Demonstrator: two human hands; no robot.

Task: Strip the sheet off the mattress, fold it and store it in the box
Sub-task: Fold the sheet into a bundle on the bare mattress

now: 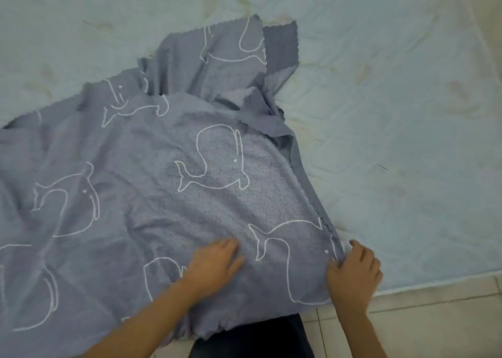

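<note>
Here's the sheet (152, 167), grey-blue, lying loose and rumpled on top of the mattress (394, 99). It spreads across the left and middle of your view. The pale quilted mattress shows bare along the top and all down the right.

The only marking on the cloth is a print of white whale outlines. One whale (214, 159) sits right in the middle, and others are scattered to the left and down by your hands.

Your left hand (214, 262) lies flat on the sheet near its front edge, palm down. Its fingers are straight and pointing toward the right, pressing on the cloth and not gripping it.

Your right hand (353, 270) is at the sheet's right edge, fingers curled, pinching that edge where it meets the bare mattress. The two hands are near each other, with one whale outline between them.

At the far end the sheet bunches up. A corner is doubled over in several layers, and its scalloped hem shows.

The near edge of the sheet hangs over the front of the mattress and drapes onto your dark trousers (255, 338). Pale floor tiles (434, 325) run along the bottom right, just beside the mattress edge.
</note>
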